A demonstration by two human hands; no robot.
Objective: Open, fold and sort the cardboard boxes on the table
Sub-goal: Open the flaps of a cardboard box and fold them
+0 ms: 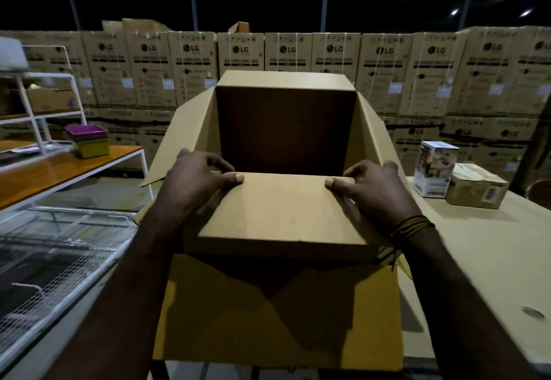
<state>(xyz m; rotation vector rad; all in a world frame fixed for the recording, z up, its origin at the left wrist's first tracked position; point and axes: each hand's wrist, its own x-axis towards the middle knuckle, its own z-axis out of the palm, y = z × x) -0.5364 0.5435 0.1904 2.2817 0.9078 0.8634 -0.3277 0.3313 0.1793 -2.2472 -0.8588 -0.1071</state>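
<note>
I am gripping the near flap (280, 209) of the big open cardboard box (286, 129) between my left hand (193, 182) and right hand (375, 188), thumbs on top, fingers curled over its edge.

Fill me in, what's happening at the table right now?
A person is working on a large open cardboard box on the table. The left hand and right hand each grip an end of the near flap, thumbs on top. The side flaps stand open and the inside looks empty. Two small boxes sit untouched at the right.
</note>
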